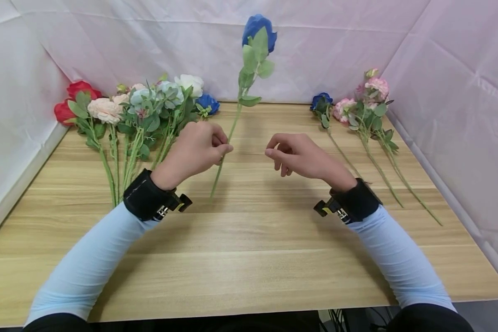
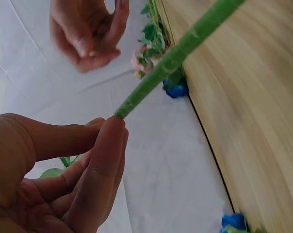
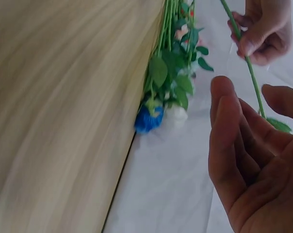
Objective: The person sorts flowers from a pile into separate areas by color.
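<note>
A long-stemmed artificial blue rose (image 1: 259,33) stands nearly upright over the middle of the table, its bloom high against the white cloth. My left hand (image 1: 201,146) pinches its green stem (image 2: 170,60) between thumb and fingertips, and the lower end sticks out below the hand. To the right, my right hand (image 1: 300,154) is held in the air with fingers loosely bent and nothing in them. In the right wrist view a gap shows between the right thumb and fingers (image 3: 224,126), with the stem passing behind them.
A bunch of artificial flowers lies at the left, with red roses (image 1: 83,90), peach blooms (image 1: 105,109), a white rose (image 1: 191,84) and a blue rose (image 1: 207,104). At the right lie another blue rose (image 1: 321,100) and pink flowers (image 1: 376,87). White cloth (image 1: 149,41) walls the wooden table (image 1: 249,258).
</note>
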`<action>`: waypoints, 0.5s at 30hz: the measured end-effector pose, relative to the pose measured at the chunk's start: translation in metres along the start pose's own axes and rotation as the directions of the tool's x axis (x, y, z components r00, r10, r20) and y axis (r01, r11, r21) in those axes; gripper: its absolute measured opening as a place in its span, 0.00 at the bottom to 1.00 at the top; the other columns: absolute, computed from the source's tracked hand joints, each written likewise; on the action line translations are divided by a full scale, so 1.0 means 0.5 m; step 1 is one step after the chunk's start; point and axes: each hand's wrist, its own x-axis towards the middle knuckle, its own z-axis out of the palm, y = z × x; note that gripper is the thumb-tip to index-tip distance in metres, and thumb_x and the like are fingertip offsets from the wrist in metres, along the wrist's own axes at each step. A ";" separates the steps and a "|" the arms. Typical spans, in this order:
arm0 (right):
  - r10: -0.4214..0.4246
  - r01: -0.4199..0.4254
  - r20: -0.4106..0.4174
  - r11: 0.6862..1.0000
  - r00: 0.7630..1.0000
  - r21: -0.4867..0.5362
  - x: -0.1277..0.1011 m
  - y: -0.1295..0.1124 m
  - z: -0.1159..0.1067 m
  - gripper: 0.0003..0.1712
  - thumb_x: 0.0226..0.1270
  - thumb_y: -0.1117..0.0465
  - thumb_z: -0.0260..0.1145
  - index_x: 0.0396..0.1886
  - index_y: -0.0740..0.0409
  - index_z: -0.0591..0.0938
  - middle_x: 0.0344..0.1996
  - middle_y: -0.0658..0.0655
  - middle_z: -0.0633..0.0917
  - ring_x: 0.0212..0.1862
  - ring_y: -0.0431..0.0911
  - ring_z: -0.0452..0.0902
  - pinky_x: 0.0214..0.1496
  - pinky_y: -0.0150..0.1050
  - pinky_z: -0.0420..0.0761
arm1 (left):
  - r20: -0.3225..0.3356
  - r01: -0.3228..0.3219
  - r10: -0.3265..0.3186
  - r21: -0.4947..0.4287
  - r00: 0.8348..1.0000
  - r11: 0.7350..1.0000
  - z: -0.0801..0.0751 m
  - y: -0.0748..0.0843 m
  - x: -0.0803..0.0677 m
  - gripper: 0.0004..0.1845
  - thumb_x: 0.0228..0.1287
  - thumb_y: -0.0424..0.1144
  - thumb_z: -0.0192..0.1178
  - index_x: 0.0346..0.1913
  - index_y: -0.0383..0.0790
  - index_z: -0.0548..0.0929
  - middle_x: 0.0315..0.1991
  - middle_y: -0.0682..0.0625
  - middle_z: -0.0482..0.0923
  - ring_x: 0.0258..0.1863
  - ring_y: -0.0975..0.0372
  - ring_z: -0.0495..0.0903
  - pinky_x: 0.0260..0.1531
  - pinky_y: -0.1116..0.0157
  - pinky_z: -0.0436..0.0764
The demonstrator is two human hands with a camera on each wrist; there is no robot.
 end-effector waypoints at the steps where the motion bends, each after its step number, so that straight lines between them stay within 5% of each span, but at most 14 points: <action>1: -0.011 0.011 -0.004 1.000 1.000 0.027 0.001 -0.004 0.005 0.13 0.83 0.52 0.57 0.50 0.56 0.82 0.27 0.58 0.86 0.29 0.60 0.86 0.33 0.52 0.88 | 0.014 -0.001 0.001 -0.019 1.000 1.000 0.004 0.006 -0.001 0.06 0.71 0.37 0.67 0.41 0.37 0.88 0.32 0.46 0.90 0.23 0.62 0.86 0.34 0.60 0.85; 8: -0.036 0.042 -0.043 0.986 0.998 0.159 0.003 -0.033 0.038 0.17 0.84 0.51 0.54 0.55 0.60 0.80 0.30 0.63 0.87 0.29 0.60 0.86 0.31 0.49 0.88 | 0.074 -0.033 0.043 -0.134 0.996 0.990 0.037 0.038 -0.008 0.05 0.71 0.37 0.66 0.41 0.37 0.86 0.30 0.47 0.89 0.23 0.63 0.86 0.30 0.63 0.85; 15: -0.053 0.084 -0.137 0.968 0.989 0.238 0.004 -0.049 0.064 0.12 0.82 0.56 0.58 0.46 0.60 0.80 0.30 0.61 0.86 0.24 0.54 0.85 0.26 0.46 0.85 | 0.014 -0.102 0.107 -0.205 0.994 0.973 0.059 0.056 -0.016 0.04 0.70 0.34 0.67 0.42 0.37 0.88 0.29 0.48 0.89 0.23 0.63 0.87 0.30 0.66 0.86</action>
